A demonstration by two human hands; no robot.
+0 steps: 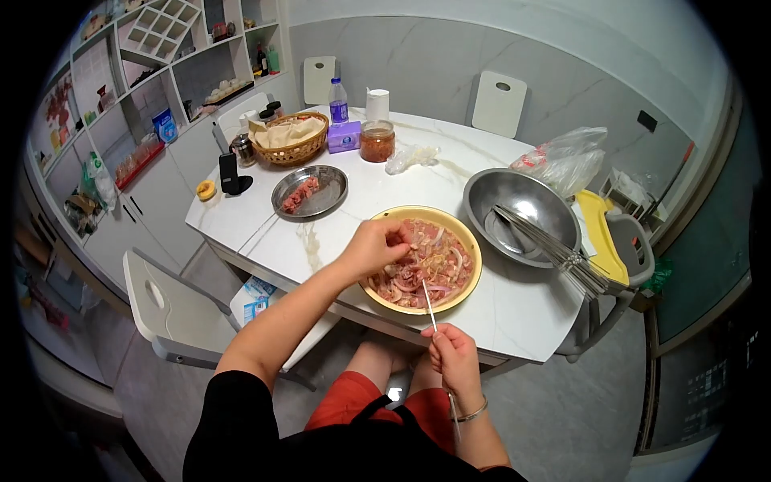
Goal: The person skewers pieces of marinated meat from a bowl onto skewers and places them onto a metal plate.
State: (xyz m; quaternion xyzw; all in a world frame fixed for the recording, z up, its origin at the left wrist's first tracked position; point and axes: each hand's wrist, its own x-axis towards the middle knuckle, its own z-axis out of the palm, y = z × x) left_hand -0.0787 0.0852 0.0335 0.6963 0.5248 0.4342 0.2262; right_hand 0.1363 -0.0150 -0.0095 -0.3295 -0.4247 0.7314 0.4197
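Observation:
A yellow-rimmed bowl (475, 281) at the table's front edge holds raw meat pieces (450, 261) mixed with sliced onion. My left hand (381, 247) hovers over its left side, thumb and fingers pinched together; what lies between them is too small to make out. Below the bowl, my right hand (454, 357) is closed around a thin metal skewer (429, 301). The skewer's upper end points into the bowl, close to the meat, and its lower end runs down past my wrist. Left of the bowl, a round metal plate (329, 197) carries a small row of meat (301, 194).
A large steel bowl (502, 189) with many skewers (554, 253) across its rim stands right. Behind are a wicker basket (293, 149), a jar (377, 143), a bottle (338, 100) and plastic bags (566, 157). Chairs (173, 309) flank the table (385, 189).

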